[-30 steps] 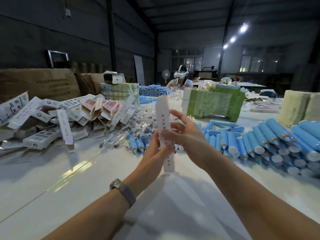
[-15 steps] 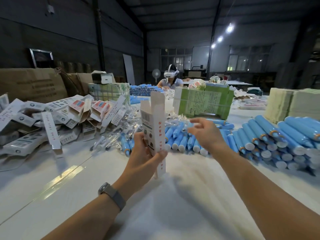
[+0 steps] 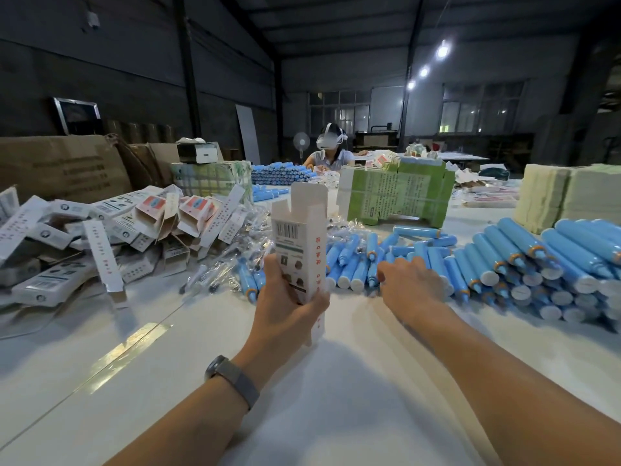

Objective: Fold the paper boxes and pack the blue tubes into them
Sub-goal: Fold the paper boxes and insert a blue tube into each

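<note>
My left hand (image 3: 285, 311) grips a white paper box (image 3: 300, 240) upright, its top flaps open and a barcode facing me. My right hand (image 3: 408, 285) reaches over the near end of a heap of blue tubes (image 3: 356, 260) with white caps. Its fingers point down onto the tubes, and whether they hold one is hidden. A larger stack of blue tubes (image 3: 544, 264) lies to the right.
A pile of flat and folded white boxes (image 3: 100, 230) lies at the left. Clear plastic-wrapped applicators (image 3: 228, 267) lie beside them. Green bundled packs (image 3: 396, 193), yellowish stacks (image 3: 564, 196) and brown cartons (image 3: 57, 166) stand behind. Another person (image 3: 331, 153) sits at the far end.
The flat box has been opened into a tube shape and stays in my left hand. My right hand let go of it and moved right and down onto the blue tubes.
</note>
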